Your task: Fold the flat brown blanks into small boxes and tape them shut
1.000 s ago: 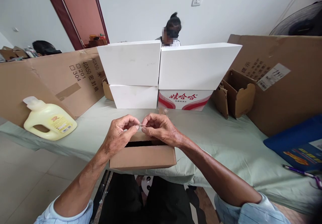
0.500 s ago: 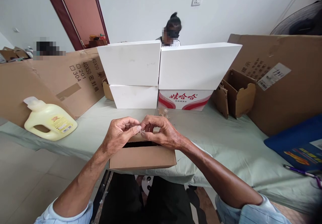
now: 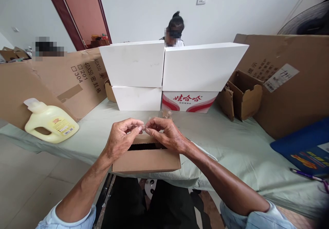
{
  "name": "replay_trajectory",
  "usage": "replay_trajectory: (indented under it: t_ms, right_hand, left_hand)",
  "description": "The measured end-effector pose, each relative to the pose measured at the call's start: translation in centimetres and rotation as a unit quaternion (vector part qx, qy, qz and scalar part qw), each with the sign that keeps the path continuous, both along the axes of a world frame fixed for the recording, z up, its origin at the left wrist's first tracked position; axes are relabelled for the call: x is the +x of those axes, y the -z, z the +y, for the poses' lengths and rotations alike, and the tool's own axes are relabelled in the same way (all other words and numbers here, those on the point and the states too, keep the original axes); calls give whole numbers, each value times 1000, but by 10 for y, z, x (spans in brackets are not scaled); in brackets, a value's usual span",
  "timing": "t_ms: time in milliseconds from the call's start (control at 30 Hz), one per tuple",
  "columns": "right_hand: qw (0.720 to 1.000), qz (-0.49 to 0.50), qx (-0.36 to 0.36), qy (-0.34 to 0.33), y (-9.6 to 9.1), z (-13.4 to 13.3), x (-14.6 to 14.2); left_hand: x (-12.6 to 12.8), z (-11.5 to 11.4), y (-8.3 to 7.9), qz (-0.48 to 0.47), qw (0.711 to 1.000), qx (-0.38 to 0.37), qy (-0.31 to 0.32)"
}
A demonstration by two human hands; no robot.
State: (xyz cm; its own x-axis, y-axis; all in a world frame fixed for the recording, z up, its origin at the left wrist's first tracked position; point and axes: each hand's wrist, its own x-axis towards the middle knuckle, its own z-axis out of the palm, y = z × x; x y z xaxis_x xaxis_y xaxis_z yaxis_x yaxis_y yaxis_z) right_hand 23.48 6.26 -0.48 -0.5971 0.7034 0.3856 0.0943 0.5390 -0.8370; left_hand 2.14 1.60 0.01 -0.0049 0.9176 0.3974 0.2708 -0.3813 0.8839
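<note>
My left hand (image 3: 122, 135) and my right hand (image 3: 166, 133) meet fingertip to fingertip above a small brown cardboard box (image 3: 146, 161). Both pinch at one spot, where something tiny and pale sits between thumbs and forefingers; it is too small to name. The box stands at the table's near edge with its top open, and its inside is dark. Just beyond my hands, a small clear, brownish crumpled piece (image 3: 167, 114) lies on the green cloth.
White boxes (image 3: 133, 64) stand stacked ahead, with a red-printed carton (image 3: 189, 102) lower right. A yellow jug (image 3: 55, 124) is on the left, a blue container (image 3: 305, 150) and purple pen (image 3: 305, 175) on the right. Large cardboard sheets (image 3: 290, 85) flank the table. A person (image 3: 175, 28) sits behind the boxes.
My right fingers have shifted slightly and the thumb now lies straighter toward the left fingertips. Both hands stay pinched together above the box.
</note>
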Motion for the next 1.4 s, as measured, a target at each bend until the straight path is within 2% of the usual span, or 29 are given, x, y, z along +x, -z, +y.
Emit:
replay_trajectory:
  t_ms: [67,167,233,300,433,567,700,800,867,967,1033,1067,1167,1267,1400]
  right_hand:
    - [992,-95,77,0,-5,-10,7]
    - [950,-232,208,1,-4,-27,16]
    - [926,-270,263,8,2,-36,19]
    - [919,-274,283,22,11,-44,21]
    - [920,-258,290,42,23,-57,20]
    - [917,-250,306,55,29,-67,19]
    - [914,-245,315,70,32,-74,19]
    - [915,-242,315,74,33,-78,19]
    - [914,-238,320,80,34,-81,18]
    - [912,-232,326,89,35,-83,18]
    - [913,-230,324,89,36,-83,18]
    - [914,-227,323,89,36,-82,18]
    - [918,-217,319,89,38,-81,19]
    - [927,-200,307,82,40,-82,20]
    - [940,-165,286,87,42,-86,24]
  left_hand:
    - [-1,0,0,-19,999,20,-23]
    - [-2,0,0,-43,998,30,-45]
    - [-3,0,0,-58,997,28,-51]
    - [-5,-1,0,-73,995,25,-57]
    - [-11,-3,-4,-91,992,39,-79]
    - [-19,-5,-6,-87,987,93,-96]
    - [-25,-6,-12,-27,977,171,-126]
    - [-23,1,-26,43,961,235,-140]
    - [-17,14,-37,82,951,272,-125]
    - [-6,50,-48,179,934,304,-48]
    - [-1,77,-49,302,908,291,13]
    - [-1,88,-48,355,894,273,23]
    - [-4,106,-41,426,873,237,14]
    - [-12,95,-34,384,894,232,-3]
    - [-33,48,-23,305,939,155,28]
